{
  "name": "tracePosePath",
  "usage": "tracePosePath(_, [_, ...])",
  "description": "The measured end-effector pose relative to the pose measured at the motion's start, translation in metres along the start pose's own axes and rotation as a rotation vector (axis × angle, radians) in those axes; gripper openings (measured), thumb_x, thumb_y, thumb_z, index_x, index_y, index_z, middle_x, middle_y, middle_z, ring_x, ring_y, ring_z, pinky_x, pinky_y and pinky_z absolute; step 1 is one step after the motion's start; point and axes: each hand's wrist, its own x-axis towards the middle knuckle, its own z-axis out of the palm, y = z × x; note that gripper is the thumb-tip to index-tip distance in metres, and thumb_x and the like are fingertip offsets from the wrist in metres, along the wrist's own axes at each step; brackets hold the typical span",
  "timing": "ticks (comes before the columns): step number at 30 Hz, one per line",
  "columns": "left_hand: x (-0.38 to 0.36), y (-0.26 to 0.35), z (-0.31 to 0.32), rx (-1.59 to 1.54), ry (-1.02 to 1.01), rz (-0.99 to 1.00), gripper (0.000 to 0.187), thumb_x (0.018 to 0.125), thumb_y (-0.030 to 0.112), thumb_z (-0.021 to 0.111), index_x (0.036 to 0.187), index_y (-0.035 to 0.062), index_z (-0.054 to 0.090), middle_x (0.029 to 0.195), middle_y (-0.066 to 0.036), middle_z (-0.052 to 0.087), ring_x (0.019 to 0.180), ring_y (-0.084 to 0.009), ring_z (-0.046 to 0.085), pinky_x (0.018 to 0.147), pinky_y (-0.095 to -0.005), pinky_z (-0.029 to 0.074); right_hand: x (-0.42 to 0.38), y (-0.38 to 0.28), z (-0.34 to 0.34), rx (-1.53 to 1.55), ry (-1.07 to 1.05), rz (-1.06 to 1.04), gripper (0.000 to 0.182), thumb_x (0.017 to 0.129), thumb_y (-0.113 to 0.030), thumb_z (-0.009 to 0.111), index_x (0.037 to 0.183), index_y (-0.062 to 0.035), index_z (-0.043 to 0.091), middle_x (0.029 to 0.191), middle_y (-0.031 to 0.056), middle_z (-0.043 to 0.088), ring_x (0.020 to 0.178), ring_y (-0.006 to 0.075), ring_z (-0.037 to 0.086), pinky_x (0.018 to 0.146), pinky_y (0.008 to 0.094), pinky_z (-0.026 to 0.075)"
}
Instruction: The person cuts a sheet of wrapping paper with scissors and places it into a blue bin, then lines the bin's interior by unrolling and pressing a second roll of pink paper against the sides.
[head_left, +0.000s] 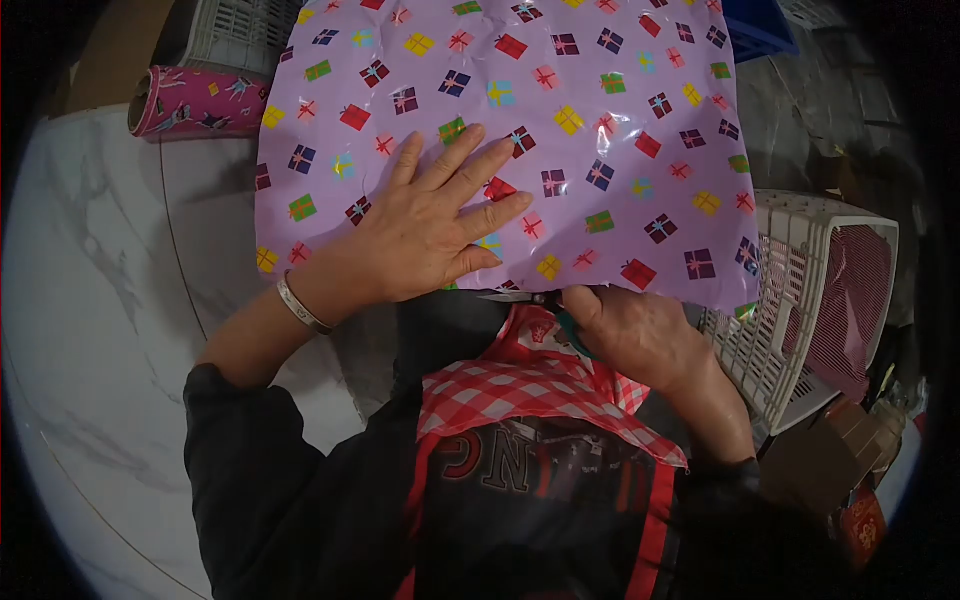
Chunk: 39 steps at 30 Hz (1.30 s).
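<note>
A sheet of lilac wrapping paper [560, 190] printed with small gift boxes spreads out in front of me. My left hand [435, 225] lies flat on it near the front edge, fingers spread, a silver bangle on the wrist. Just below that edge, my right hand [635, 335] is closed around a pair of scissors [515, 297] with a green handle. The blades point left, close along the paper's front edge, and the fingers partly cover the handle.
A pink patterned roll [200, 103] lies at the left on a white marbled surface [90, 280]. On the right a white plastic basket [770, 310] stands tilted, with red striped material [855, 300] at its side. A blue crate [755, 28] shows behind the paper.
</note>
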Motion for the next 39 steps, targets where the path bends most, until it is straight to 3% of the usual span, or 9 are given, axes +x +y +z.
tracePosePath(6, [0.002, 0.0, -0.002, 0.004, -0.004, 0.002, 0.062, 0.082, 0.044, 0.065, 0.138, 0.024, 0.05, 0.154, -0.014, 0.028, 0.144, -0.0345, 0.021, 0.105, -0.0674, 0.022, 0.001, -0.007, 0.004, 0.104, -0.057, 0.046, 0.013, 0.085, -0.013, 0.054, 0.098, -0.0099, 0.052, 0.062, 0.003, 0.056, 0.057, 0.0194, 0.063, 0.046, 0.0338, 0.049])
tracePosePath(18, [0.003, -0.002, 0.0, -0.008, 0.025, 0.015, 0.061, 0.081, 0.043, 0.066, 0.137, 0.023, 0.052, 0.152, -0.014, 0.031, 0.143, -0.035, 0.024, 0.104, -0.0677, 0.023, 0.002, -0.002, 0.001, 0.173, -0.11, 0.035, 0.014, 0.085, -0.012, 0.054, 0.099, -0.0109, 0.052, 0.061, 0.0012, 0.055, 0.056, 0.0163, 0.062, 0.045, 0.0312, 0.047])
tracePosePath(20, [0.004, -0.001, 0.001, -0.011, 0.027, 0.011, 0.061, 0.08, 0.043, 0.066, 0.137, 0.023, 0.052, 0.152, -0.014, 0.031, 0.143, -0.0349, 0.023, 0.104, -0.0677, 0.023, 0.004, -0.003, 0.003, 0.063, -0.045, 0.041, 0.034, 0.068, -0.006, 0.064, 0.101, -0.0106, 0.057, 0.07, 0.0068, 0.061, 0.065, 0.0258, 0.063, 0.056, 0.0377, 0.049])
tracePosePath(23, [0.004, -0.002, 0.001, 0.021, 0.017, 0.015, 0.061, 0.08, 0.043, 0.067, 0.137, 0.0232, 0.052, 0.153, -0.014, 0.03, 0.143, -0.0346, 0.023, 0.104, -0.0677, 0.023, 0.009, -0.001, 0.003, 0.129, -0.099, 0.056, 0.04, 0.067, -0.006, 0.065, 0.106, -0.0106, 0.058, 0.068, 0.0055, 0.06, 0.063, 0.0246, 0.063, 0.054, 0.0371, 0.049])
tracePosePath(26, [0.004, -0.003, 0.0, -0.003, 0.009, 0.012, 0.061, 0.08, 0.043, 0.067, 0.137, 0.0233, 0.052, 0.153, -0.014, 0.03, 0.143, -0.0345, 0.022, 0.104, -0.0678, 0.023, 0.007, 0.001, 0.006, 0.151, -0.018, 0.033, 0.037, 0.068, -0.007, 0.065, 0.105, -0.0101, 0.058, 0.065, 0.005, 0.059, 0.061, 0.0238, 0.063, 0.053, 0.0375, 0.05])
tracePosePath(30, [0.005, -0.002, 0.001, -0.014, 0.03, 0.009, 0.061, 0.08, 0.042, 0.067, 0.136, 0.0242, 0.052, 0.153, -0.013, 0.03, 0.143, -0.0346, 0.022, 0.104, -0.0677, 0.024, 0.009, 0.003, -0.001, 0.076, -0.07, 0.024, 0.034, 0.07, -0.008, 0.064, 0.103, -0.0097, 0.058, 0.065, 0.0056, 0.06, 0.058, 0.0241, 0.063, 0.051, 0.0382, 0.05])
tracePosePath(32, [0.005, -0.002, 0.001, -0.019, 0.026, 0.008, 0.06, 0.08, 0.042, 0.068, 0.135, 0.0246, 0.053, 0.152, -0.013, 0.031, 0.143, -0.0346, 0.023, 0.104, -0.0677, 0.024, 0.015, 0.007, -0.001, 0.018, -0.069, -0.047, 0.014, 0.083, -0.013, 0.054, 0.097, -0.0122, 0.053, 0.059, -0.0001, 0.055, 0.053, 0.0134, 0.062, 0.041, 0.0276, 0.045])
tracePosePath(33, [0.005, -0.002, 0.0, -0.01, 0.027, 0.006, 0.06, 0.08, 0.043, 0.068, 0.135, 0.0247, 0.053, 0.152, -0.013, 0.031, 0.143, -0.0346, 0.023, 0.104, -0.0675, 0.024, 0.018, 0.007, 0.002, 0.02, -0.068, -0.047, 0.014, 0.083, -0.013, 0.054, 0.097, -0.0122, 0.053, 0.059, -0.0001, 0.055, 0.053, 0.0134, 0.062, 0.041, 0.0276, 0.045])
tracePosePath(39, [0.004, -0.001, 0.0, 0.007, 0.022, 0.003, 0.059, 0.08, 0.044, 0.067, 0.134, 0.0245, 0.055, 0.152, -0.013, 0.031, 0.143, -0.0345, 0.023, 0.104, -0.0668, 0.023, 0.034, 0.01, 0.014, 0.03, 0.255, -0.176, 0.015, 0.082, -0.013, 0.055, 0.097, -0.01, 0.053, 0.06, 0.0022, 0.057, 0.053, 0.0173, 0.063, 0.041, 0.0305, 0.047])
